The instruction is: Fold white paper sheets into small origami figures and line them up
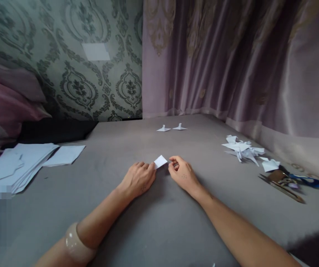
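A small piece of folded white paper (161, 161) lies between my two hands, near the middle of the grey surface. My left hand (140, 178) is closed on its left corner, with the fingertips partly hidden behind the knuckles. Just off the paper's right corner is my right hand (184, 173), its fingers curled and the thumb and index finger a little apart. Nothing shows between those fingers. Beyond the hands, two folded paper birds (163, 128) stand side by side toward the far edge.
Stacked white sheets (34, 159) lie at the left, beside a smaller pile of paper (65, 155). At the right are heaped folded paper figures (240, 146), blue-handled scissors (306, 180) and a pointed brown tool (283, 188). Behind hangs a purple curtain (193, 66).
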`<control>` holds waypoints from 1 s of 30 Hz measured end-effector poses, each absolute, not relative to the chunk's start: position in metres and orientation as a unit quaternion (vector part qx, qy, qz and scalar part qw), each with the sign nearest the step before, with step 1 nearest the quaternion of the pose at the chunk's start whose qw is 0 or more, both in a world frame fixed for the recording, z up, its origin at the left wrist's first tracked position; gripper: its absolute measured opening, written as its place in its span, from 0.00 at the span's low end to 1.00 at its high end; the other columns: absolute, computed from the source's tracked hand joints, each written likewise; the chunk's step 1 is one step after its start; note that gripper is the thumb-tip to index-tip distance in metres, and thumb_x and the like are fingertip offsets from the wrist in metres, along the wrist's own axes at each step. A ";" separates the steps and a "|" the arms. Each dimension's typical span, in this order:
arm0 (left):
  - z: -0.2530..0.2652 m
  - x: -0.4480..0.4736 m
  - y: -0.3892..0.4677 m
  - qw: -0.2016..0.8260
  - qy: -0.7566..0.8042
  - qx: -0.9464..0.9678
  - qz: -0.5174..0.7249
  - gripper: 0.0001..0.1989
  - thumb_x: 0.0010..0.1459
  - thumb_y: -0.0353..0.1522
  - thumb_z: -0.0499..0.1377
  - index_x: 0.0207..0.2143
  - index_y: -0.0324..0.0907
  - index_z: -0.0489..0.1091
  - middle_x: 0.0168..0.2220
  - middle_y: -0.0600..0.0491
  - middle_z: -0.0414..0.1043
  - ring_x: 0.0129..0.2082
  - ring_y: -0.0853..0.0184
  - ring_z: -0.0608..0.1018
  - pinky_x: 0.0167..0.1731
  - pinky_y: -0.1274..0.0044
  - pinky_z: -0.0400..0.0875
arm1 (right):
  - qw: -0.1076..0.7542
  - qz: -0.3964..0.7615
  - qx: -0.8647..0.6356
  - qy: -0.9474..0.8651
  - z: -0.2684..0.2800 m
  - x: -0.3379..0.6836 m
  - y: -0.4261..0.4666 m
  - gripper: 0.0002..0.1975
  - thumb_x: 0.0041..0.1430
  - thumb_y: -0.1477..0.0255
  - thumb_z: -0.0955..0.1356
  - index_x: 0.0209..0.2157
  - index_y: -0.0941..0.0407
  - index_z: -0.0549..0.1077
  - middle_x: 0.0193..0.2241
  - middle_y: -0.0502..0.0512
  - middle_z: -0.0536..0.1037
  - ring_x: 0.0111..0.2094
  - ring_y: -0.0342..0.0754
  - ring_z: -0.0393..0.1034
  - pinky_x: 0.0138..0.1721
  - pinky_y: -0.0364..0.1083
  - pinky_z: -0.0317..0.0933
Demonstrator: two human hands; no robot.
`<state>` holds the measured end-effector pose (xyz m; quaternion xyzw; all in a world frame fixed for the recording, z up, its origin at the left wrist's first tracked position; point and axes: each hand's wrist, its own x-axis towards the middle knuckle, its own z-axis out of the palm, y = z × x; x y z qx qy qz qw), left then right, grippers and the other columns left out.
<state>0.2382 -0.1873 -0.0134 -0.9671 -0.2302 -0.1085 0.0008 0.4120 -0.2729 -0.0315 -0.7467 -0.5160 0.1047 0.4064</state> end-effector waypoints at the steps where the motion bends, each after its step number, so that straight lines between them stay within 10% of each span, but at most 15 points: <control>1: -0.013 0.238 -0.186 -0.035 -0.262 -0.956 -0.131 0.15 0.63 0.33 0.44 0.37 0.38 0.69 0.28 0.46 0.73 0.29 0.62 0.74 0.32 0.73 0.65 | 0.413 0.104 -0.745 -0.513 -0.031 0.412 -0.273 0.12 0.54 0.73 0.63 0.41 0.58 0.71 0.32 0.55 0.78 0.27 0.44 0.72 0.35 0.45 0.65; 10: -0.009 0.230 -0.167 -0.697 -0.421 -0.470 -0.340 0.13 0.46 0.33 0.62 0.36 0.37 0.70 0.27 0.52 0.73 0.24 0.69 0.73 0.24 0.79 0.68 | 0.463 0.074 -0.685 -0.557 -0.036 0.407 -0.271 0.11 0.57 0.73 0.62 0.41 0.56 0.70 0.34 0.55 0.76 0.28 0.43 0.70 0.33 0.44 0.67; 18: -0.017 0.236 -0.177 -0.750 -0.389 -0.438 -0.309 0.10 0.50 0.34 0.62 0.32 0.38 0.67 0.24 0.54 0.71 0.20 0.74 0.73 0.21 0.83 0.68 | 0.422 0.008 -0.612 -0.669 -0.028 0.396 -0.278 0.18 0.56 0.79 0.63 0.48 0.51 0.68 0.44 0.56 0.69 0.43 0.47 0.68 0.48 0.49 0.65; 30: -0.019 0.239 -0.188 -0.740 -0.396 -0.508 -0.193 0.10 0.53 0.36 0.59 0.32 0.40 0.61 0.20 0.56 0.69 0.20 0.67 0.77 0.16 0.81 0.68 | 0.358 -0.008 -0.611 -0.706 -0.028 0.396 -0.280 0.15 0.60 0.80 0.62 0.42 0.53 0.75 0.35 0.55 0.69 0.34 0.44 0.67 0.38 0.44 0.65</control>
